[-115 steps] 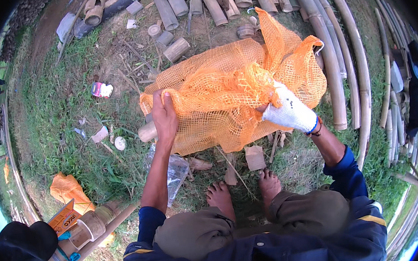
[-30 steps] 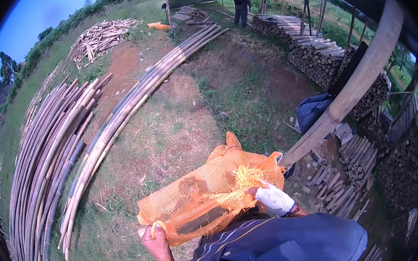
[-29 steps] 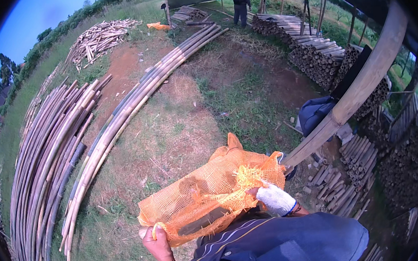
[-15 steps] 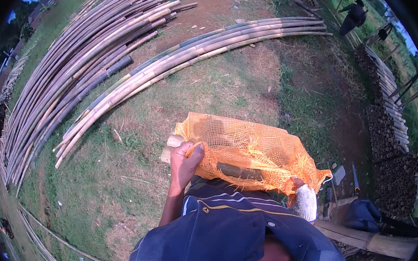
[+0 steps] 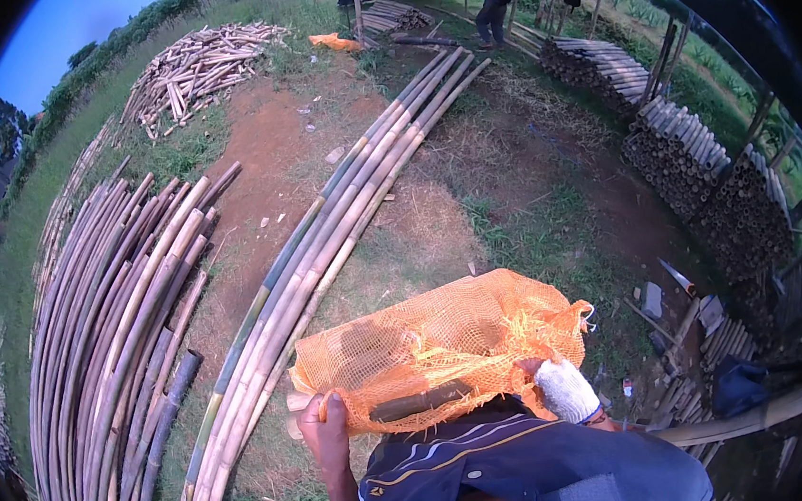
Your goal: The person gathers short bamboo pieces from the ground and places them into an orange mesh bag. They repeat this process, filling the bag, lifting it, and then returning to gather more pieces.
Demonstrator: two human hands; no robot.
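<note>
An orange mesh sack (image 5: pixel 464 316), frayed in places, stretches in front of my body. Through its netting show cut bamboo pieces, among them a dark one (image 5: pixel 419 401) low in the sack. At the left end pale bamboo ends (image 5: pixel 295 414) stick out past the mesh. My bare left hand (image 5: pixel 326 429) is closed on the sack's gathered edge there, thumb on top. On my right hand (image 5: pixel 564 386) is a white knit glove with fingers bare at the tips; it grips the mesh near the sack's right end. The gloved fingers are partly hidden by mesh folds.
Long bamboo poles (image 5: pixel 323 229) lie on the grass ahead, with a larger pole pile (image 5: pixel 114 352) at left. Cut bamboo stacks (image 5: pixel 668 146) line the right side. At lower right are a saw (image 5: pixel 678 278) and a dark blue bag (image 5: pixel 739 383). A person (image 5: pixel 494 2) stands far off.
My view has swung to the right and up. Both hands keep hold of the sack, which now sits lower in the picture. The distant person now appears farther left.
</note>
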